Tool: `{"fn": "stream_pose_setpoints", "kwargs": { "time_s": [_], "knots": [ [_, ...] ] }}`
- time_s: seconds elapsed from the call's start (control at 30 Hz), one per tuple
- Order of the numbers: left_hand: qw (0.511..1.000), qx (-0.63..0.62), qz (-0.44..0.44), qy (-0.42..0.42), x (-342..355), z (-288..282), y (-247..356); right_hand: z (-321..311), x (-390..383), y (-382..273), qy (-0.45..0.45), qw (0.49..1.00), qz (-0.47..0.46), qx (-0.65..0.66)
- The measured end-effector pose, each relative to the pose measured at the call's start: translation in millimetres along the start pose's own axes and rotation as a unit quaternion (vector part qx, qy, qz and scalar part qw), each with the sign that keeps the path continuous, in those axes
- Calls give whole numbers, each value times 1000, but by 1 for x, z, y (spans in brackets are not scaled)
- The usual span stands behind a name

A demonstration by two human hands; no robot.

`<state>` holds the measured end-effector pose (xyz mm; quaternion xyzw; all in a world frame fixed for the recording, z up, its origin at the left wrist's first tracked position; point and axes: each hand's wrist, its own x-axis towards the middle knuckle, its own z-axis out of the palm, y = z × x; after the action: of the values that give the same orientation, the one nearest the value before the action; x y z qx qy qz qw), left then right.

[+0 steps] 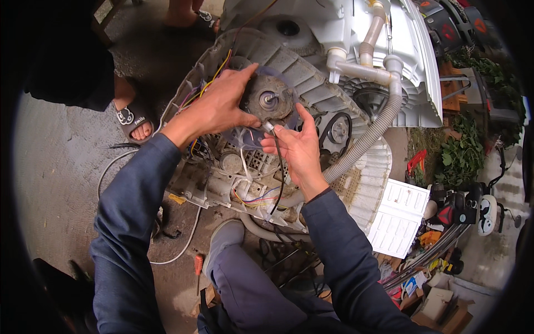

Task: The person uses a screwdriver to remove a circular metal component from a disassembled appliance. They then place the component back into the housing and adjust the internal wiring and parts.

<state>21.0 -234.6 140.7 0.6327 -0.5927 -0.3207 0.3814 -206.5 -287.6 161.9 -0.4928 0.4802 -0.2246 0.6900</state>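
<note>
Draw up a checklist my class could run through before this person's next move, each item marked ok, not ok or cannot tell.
1. Left hand at the motor: ok, its thumb and fingers are spread along the left side.
2. Right hand has the black cable: ok, held near its pale tip.
3. Cable tip joined to the motor: cannot tell; the tip is beside it, contact unclear.
4. Wires clear of the left hand: not ok, a yellow wire runs close by it.
5. Screwdriver off the floor: not ok, it lies near the person's shoe.
</note>
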Motion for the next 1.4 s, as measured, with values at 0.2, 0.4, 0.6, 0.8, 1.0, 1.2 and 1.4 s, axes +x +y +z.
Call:
{"fn": "stream_pose_setpoints", "kwargs": {
  "time_s": [0.2, 0.4, 0.6, 0.8, 1.0, 1.2, 1.4],
  "knots": [
    [999, 37, 18, 25, -8, 11, -11, -19, 6, 1, -26, 995, -3, -96],
    [999, -18, 22, 22, -6, 12, -23, -22, 12, 6, -31, 994, -44, -97],
    [999, -53, 3, 8, -6, 10, -17, -18, 6, 5, -20, 993, -34, -112],
    [997, -71, 6, 3, -9, 6, -21, -14, 3, -13, 71, 882, -179, -429],
    [998, -64, 24, 2, -8, 6, -21, -22, 36, -7, -22, 846, -350, -401],
    [994, -107, 17, 22, -10, 12, -29, -11, 33, -7, 18, 872, -321, -369],
    [995, -93, 10, 21, -11, 11, -27, -6, 24, -2, 64, 861, -331, -381]
  ]
}}
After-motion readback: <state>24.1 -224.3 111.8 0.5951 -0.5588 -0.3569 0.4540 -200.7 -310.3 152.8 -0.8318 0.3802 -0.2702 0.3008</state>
